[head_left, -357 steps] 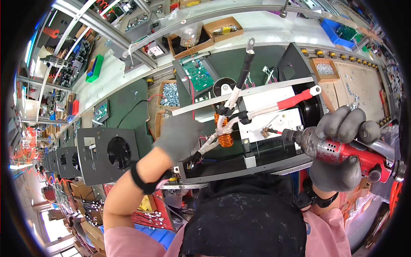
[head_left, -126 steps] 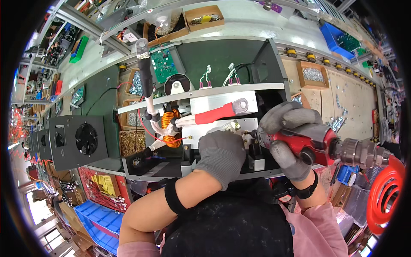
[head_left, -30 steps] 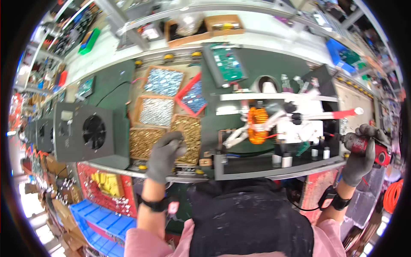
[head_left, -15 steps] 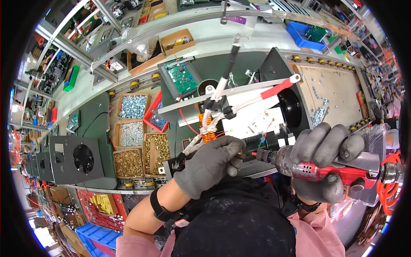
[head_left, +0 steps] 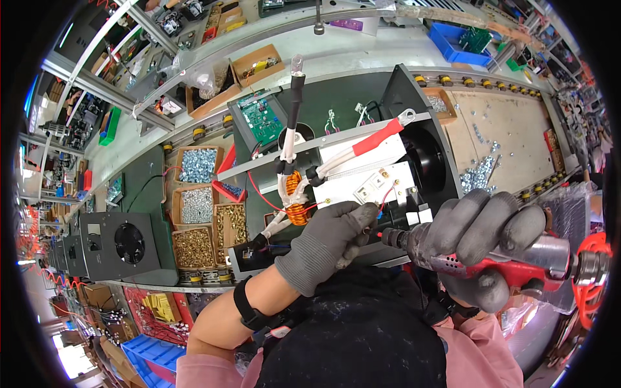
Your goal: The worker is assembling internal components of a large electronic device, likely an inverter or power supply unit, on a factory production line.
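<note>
My left hand (head_left: 326, 242), in a grey glove, is closed with thumb and fingertips pinched at the front edge of an open black metal housing (head_left: 402, 90). Whatever is in the pinch is too small to make out. My right hand (head_left: 482, 233), also gloved, wraps round a red and silver power screwdriver (head_left: 527, 268), held level with its bit pointing left, close beside my left fingertips. Within the housing are a white panel (head_left: 333, 187), a copper-wound coil (head_left: 296, 213) and a thick white cable with a red sleeve (head_left: 378, 137). A metal bar (head_left: 330, 140) crosses above them.
Cardboard trays of brass screws (head_left: 193, 247) and silver fasteners (head_left: 197, 205) stand left of the housing. Loose hardware (head_left: 480, 174) lies on the board at right. An orange coiled hose (head_left: 585, 301) hangs beyond the screwdriver. Another black fan housing (head_left: 119, 242) sits at left.
The housing and its cables appear further left in view, and a small parts tray behind its right side now shows. Both hands keep nearly the same pose, the bit still beside my left fingertips.
</note>
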